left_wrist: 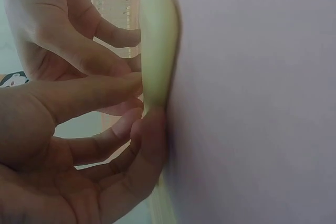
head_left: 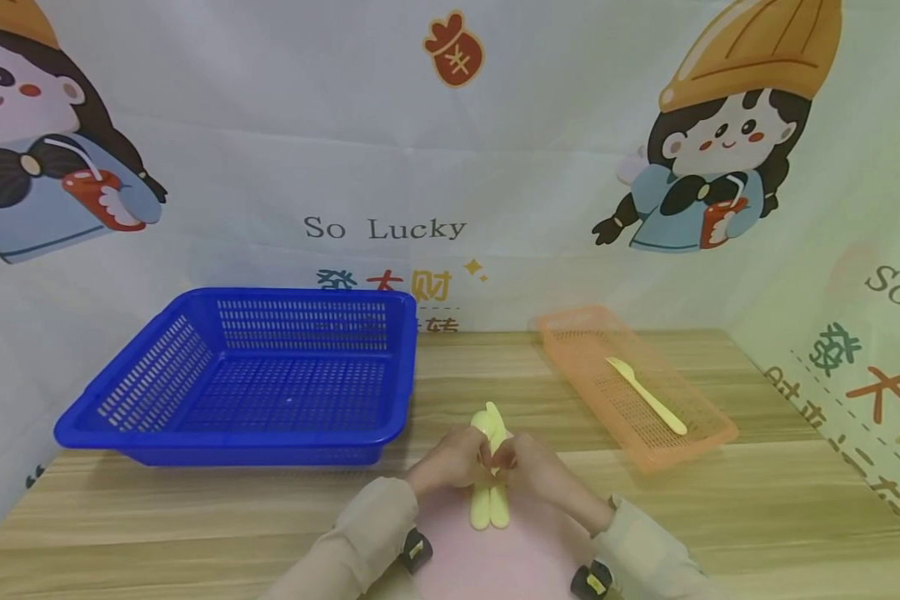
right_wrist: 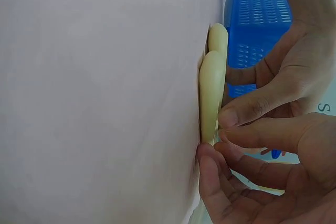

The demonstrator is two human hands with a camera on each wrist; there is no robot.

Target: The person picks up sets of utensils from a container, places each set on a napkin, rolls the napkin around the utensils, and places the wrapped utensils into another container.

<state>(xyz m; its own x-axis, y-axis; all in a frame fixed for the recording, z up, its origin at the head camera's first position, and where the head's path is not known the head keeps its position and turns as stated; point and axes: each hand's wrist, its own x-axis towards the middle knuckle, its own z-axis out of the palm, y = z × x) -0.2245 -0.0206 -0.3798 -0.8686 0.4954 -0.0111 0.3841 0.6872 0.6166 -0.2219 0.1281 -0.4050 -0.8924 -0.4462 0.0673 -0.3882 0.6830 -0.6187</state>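
Note:
Two pale-yellow utensils lie side by side between my hands in the head view, their rounded handles [head_left: 489, 507] toward me. At the far end, a rounded spoon-like head [head_left: 483, 420] sits beside a narrow, blade-like tip [head_left: 493, 411]. My left hand [head_left: 452, 458] pinches the utensils from the left, and my right hand [head_left: 538, 469] pinches them from the right, fingertips meeting around the middle. In the left wrist view, thumb and fingers of the left hand [left_wrist: 79, 145] grip just past the handles. The right hand [right_wrist: 262, 166] does likewise in its own view. Fingers hide the utensils' middles.
A pale pink sheet-like surface [head_left: 513, 558] lies beneath the handles. To the left stands a blue perforated basket [head_left: 262, 439]. An orange basket [head_left: 592, 392] at the right holds a yellow knife [head_left: 648, 398]. Printed cloth [head_left: 390, 167] hangs behind the wooden table [head_left: 195, 525].

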